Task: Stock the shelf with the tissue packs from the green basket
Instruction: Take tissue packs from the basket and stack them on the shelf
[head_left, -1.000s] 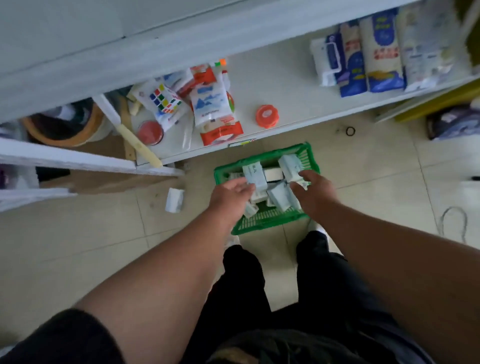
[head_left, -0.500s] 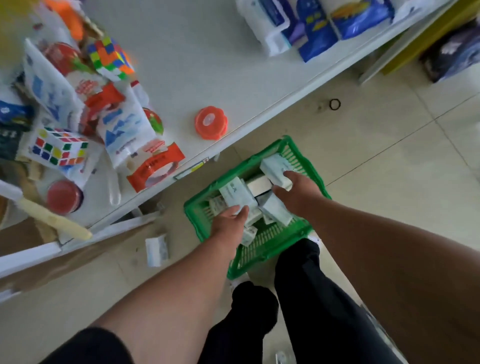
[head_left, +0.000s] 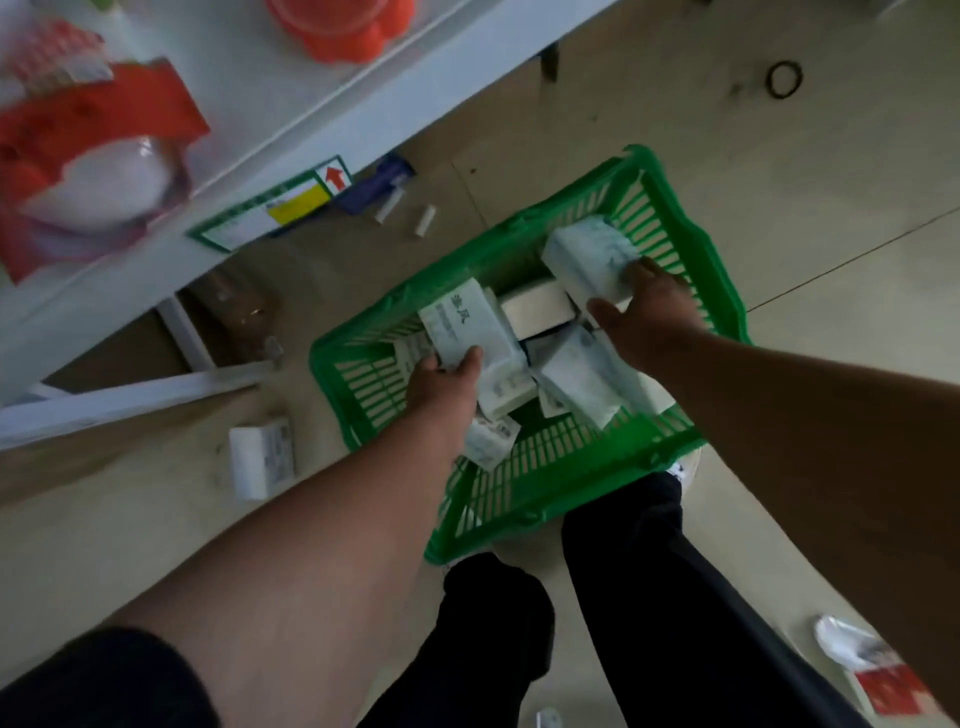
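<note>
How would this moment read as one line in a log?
stage: picking | left hand: grips tissue pack | right hand: grips second pack | both inside green basket | shelf: not reached

Beige tiled floor (head_left: 675, 130); white shelf (head_left: 249, 93), dim light

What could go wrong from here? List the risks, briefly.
1. Each hand, left hand and right hand, grips only one end of a tissue pack, so a pack might slip when lifted.
2. The green basket sits against the person's feet; stepping forward could tip it.
3. A white pack on the floor could be stepped on.
</note>
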